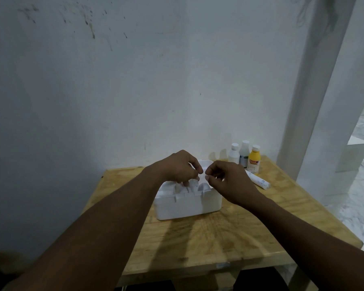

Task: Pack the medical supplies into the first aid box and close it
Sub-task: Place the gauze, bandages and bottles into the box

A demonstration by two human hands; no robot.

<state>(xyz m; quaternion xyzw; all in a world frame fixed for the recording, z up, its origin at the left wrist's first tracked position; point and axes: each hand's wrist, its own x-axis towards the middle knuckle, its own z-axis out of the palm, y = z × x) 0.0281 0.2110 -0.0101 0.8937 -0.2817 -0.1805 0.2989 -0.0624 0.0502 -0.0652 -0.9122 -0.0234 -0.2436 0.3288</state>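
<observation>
The head camera, the only view, looked down on one wooden table (pixel 229 234) set against a pale wall (pixel 114 80). On it stood one white first aid box (pixel 187 203), near the table's middle. Three bottles stood close together at the far right corner: a small white bottle (pixel 234 153), a taller white bottle (pixel 244 153) behind it, and a yellow bottle (pixel 253 159) with a white cap. One white tube (pixel 257 180) lay on its side on the wood just in front of the bottles, to the right of the box and apart from it.

Two bare hands were over the box. The left hand (pixel 177 168) hung above the box's top, its fingers curled downward and pinched on a small whitish item (pixel 194 184) at the box's upper edge. The right hand (pixel 229 181) hovered just right of the left, over the box's right side, with fingers bent loosely inward and thumb close to the forefinger; nothing could be seen between them, and whether they touched the box could not be told.

The hands covered most of the box's top, so whether it was open and what lay inside stayed hidden. The white item blended with the white box, and its kind could not be made out. The bottle labels were too small to read. Both forearms ran off the lower edge.
</observation>
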